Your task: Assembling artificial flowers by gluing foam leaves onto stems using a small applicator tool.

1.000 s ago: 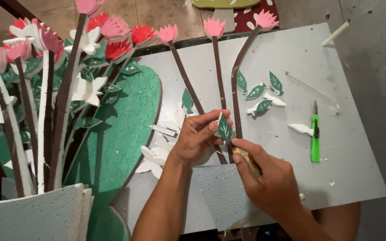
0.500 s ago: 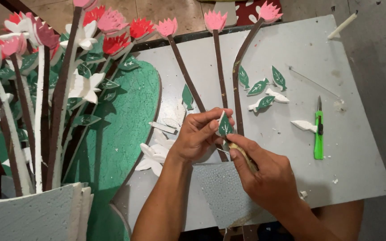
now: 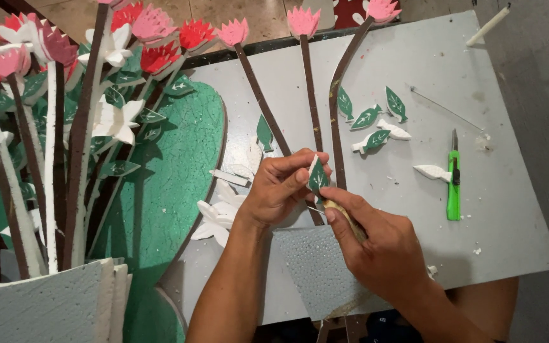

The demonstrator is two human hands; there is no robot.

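Fingertips (image 3: 305,173) of the left hand (image 3: 277,190) are pinched on a small green foam leaf (image 3: 318,178), held upright over the grey board (image 3: 516,216) beside a brown stem (image 3: 335,136). The right hand (image 3: 379,248) is closed around a thin tool (image 3: 341,213), its tip set at the leaf's lower edge. Loose green leaves (image 3: 368,117) and white leaf shapes (image 3: 432,171) are scattered near a green craft knife (image 3: 454,187). A crowded foam bouquet (image 3: 65,101) and a large green panel (image 3: 173,171) are stood at the left, apart from the hands.
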